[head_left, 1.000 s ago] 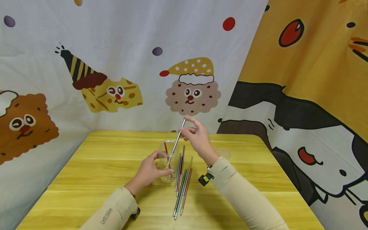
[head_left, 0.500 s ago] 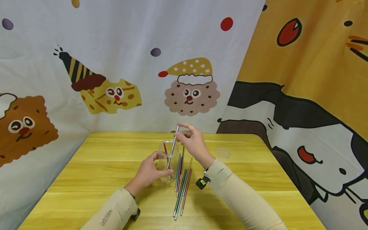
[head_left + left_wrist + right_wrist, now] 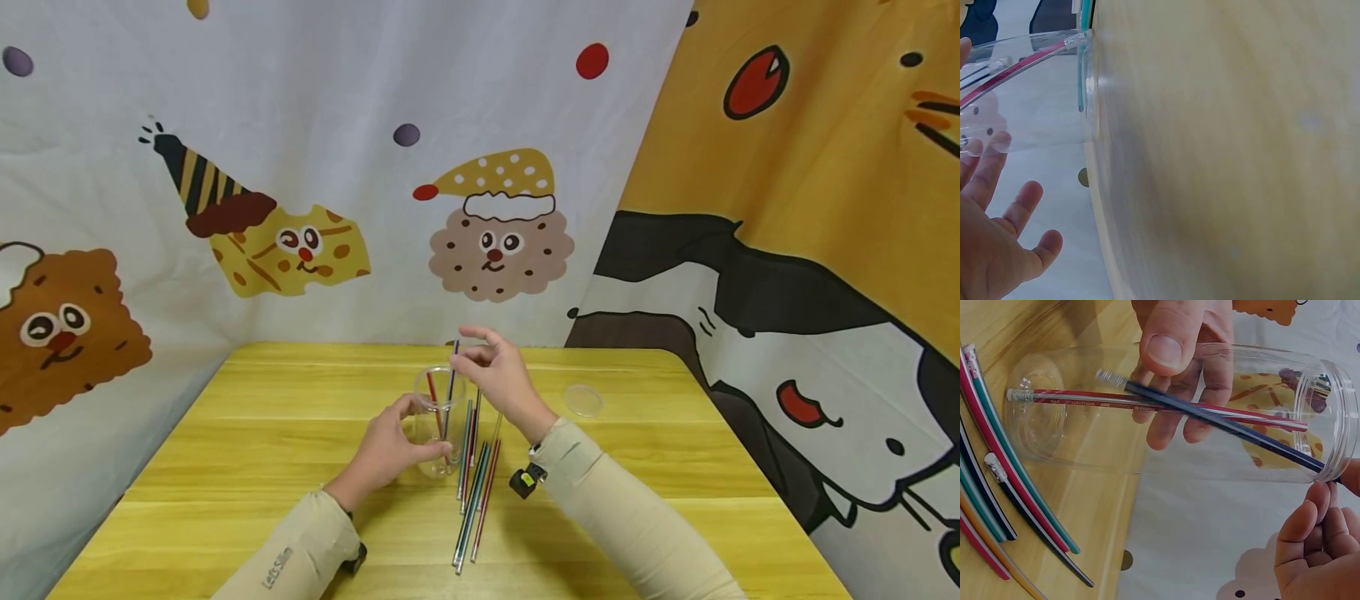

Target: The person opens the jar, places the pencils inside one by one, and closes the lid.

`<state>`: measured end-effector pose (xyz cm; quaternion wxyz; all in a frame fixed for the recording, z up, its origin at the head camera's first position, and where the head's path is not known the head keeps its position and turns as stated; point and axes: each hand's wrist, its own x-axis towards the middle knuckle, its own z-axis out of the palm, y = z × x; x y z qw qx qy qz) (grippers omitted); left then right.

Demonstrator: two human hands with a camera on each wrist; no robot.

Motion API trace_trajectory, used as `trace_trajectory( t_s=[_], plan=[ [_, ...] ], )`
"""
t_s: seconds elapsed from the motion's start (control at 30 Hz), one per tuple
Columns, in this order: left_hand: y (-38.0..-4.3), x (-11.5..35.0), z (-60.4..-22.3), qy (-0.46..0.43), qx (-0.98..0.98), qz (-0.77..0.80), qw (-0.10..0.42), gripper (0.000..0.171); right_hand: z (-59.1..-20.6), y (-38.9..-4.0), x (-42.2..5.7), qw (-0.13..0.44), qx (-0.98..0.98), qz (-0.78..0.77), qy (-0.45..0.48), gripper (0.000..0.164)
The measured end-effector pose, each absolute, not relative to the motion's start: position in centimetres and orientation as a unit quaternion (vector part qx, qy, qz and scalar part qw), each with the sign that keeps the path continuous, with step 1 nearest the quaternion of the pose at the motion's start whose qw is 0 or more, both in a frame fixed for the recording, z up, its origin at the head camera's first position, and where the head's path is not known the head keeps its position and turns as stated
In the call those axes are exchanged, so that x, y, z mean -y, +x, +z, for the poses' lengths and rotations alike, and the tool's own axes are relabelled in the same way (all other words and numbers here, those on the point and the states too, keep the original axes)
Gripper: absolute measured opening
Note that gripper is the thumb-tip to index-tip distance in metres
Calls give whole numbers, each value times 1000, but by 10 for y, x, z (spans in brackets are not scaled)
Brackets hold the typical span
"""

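Observation:
My left hand (image 3: 393,442) grips a clear plastic jar (image 3: 441,467) standing upright on the table, thumb on the near side and fingers at the far side. Inside it leans a red striped pencil (image 3: 1097,399), eraser end down. My right hand (image 3: 498,375) is above the jar mouth and pinches the upper end of a dark blue pencil (image 3: 1222,428) near the rim. Most of that pencil is in the jar, slanting across the red one, its eraser end downward. In the left wrist view, the red pencil (image 3: 1016,72) shows through the jar wall.
Several loose pencils (image 3: 480,500), in red, green, dark and yellow, lie on the wooden table (image 3: 262,467) just right of the jar. A clear round lid (image 3: 583,401) lies farther right. Behind the table hangs a cartoon-printed cloth (image 3: 337,125).
My right hand has moved left and down, lowering the pencil deeper into the jar and bringing it more upright. The left hand and jar have stayed in place.

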<state>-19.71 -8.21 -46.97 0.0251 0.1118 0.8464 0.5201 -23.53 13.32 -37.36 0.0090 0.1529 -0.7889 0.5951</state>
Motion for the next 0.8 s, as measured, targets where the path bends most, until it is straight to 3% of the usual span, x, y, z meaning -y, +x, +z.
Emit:
trace_trajectory(
  t_s=[0.8],
  plan=[
    [-198, 82, -470, 115, -847, 519, 25, 62, -378, -235, -130, -2, 781, 600, 171, 51]
  ],
)
